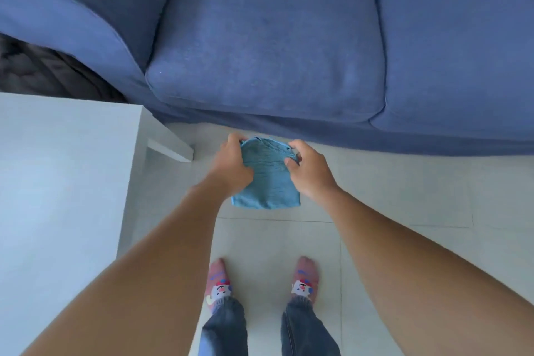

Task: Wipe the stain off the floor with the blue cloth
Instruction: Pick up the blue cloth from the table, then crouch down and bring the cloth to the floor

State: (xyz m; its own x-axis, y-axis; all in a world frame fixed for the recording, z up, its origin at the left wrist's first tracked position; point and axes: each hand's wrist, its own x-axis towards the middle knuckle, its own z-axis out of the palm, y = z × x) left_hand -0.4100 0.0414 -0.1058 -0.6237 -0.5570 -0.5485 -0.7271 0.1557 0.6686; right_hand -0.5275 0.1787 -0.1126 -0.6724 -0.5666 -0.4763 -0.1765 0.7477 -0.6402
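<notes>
Right now the blue cloth (pixel 267 179) hangs folded in mid-air above the floor (pixel 390 191), before the sofa (pixel 260 52); left hand (pixel 231 166) and right hand (pixel 310 169) each pinch a top corner; soft, light, floppy, so better bunched in one palm; no stain visible.

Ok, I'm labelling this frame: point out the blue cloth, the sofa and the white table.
blue cloth (pixel 267 182): head view, middle of the fabric.
sofa (pixel 268 46): head view, centre seat cushion.
white table (pixel 60 170): head view, bare top.
</notes>
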